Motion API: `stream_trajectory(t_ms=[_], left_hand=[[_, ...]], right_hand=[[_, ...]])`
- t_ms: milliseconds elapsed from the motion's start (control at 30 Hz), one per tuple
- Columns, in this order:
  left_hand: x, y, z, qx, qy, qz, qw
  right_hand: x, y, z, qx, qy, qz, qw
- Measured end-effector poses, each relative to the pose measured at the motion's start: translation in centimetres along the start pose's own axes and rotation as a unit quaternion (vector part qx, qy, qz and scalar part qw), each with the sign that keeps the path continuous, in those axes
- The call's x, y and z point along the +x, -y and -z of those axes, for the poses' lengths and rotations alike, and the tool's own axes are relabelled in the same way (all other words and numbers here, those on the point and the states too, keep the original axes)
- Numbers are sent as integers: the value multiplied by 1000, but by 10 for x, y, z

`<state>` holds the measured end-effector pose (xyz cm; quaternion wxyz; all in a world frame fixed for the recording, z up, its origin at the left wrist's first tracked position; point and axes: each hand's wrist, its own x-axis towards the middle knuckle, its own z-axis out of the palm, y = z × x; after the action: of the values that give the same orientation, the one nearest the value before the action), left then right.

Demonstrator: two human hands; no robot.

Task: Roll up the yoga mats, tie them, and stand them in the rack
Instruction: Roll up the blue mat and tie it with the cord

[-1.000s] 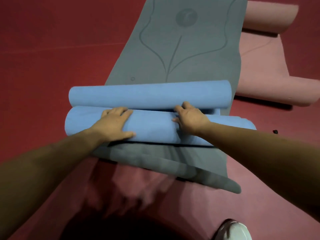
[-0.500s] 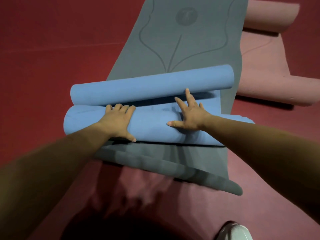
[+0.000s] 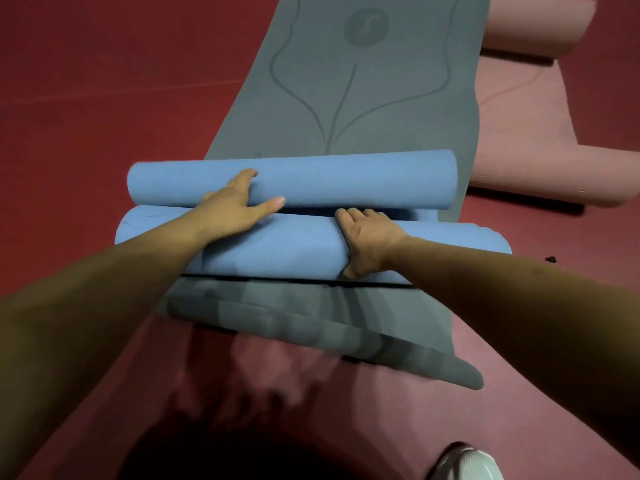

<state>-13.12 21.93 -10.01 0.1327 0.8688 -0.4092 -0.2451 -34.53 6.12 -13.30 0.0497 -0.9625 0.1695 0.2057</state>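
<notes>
A blue yoga mat lies across a flat grey mat (image 3: pixel 346 98), rolled in from both ends. The far blue roll (image 3: pixel 363 178) rests against the thicker near blue roll (image 3: pixel 277 247). My left hand (image 3: pixel 235 206) reaches over the near roll and presses on the far roll with straight fingers and the thumb stretched out. My right hand (image 3: pixel 370 237) grips the near roll, fingers hooked over its top and thumb down its front. A thin black strip (image 3: pixel 270 276) shows under the near roll's front edge.
A pink mat (image 3: pixel 519 133) lies to the right of the grey one, with a rolled end (image 3: pixel 540 26) at the top right. A small black object (image 3: pixel 550 259) sits on the red floor (image 3: pixel 104 116). A white shoe (image 3: pixel 464 462) shows at the bottom edge.
My left hand left the near roll and went onto the far roll. The far roll came back against the near roll. My right hand's spread fingers curled over the near roll.
</notes>
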Motion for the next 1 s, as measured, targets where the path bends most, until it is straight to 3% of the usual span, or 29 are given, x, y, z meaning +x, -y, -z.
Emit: stream_trajectory(t_ms=[200, 333, 567, 667, 833, 1000], left_hand=[[-28, 13, -5, 153, 46, -120, 980], [-34, 21, -12, 312, 81, -202, 925], [-30, 19, -18, 422, 92, -191, 882], [-33, 18, -22, 416, 89, -188, 886], [-26, 16, -20, 316, 122, -143, 930], [-20, 15, -15, 362, 134, -72, 920]], right_hand=[[-10, 2, 9, 105, 41, 2, 994], [-28, 3, 8, 239, 130, -13, 962], [-26, 13, 3, 281, 183, -25, 942], [-27, 16, -4, 230, 124, -25, 965], [-29, 13, -4, 202, 42, -30, 978], [-41, 30, -12, 85, 10, 24, 996]])
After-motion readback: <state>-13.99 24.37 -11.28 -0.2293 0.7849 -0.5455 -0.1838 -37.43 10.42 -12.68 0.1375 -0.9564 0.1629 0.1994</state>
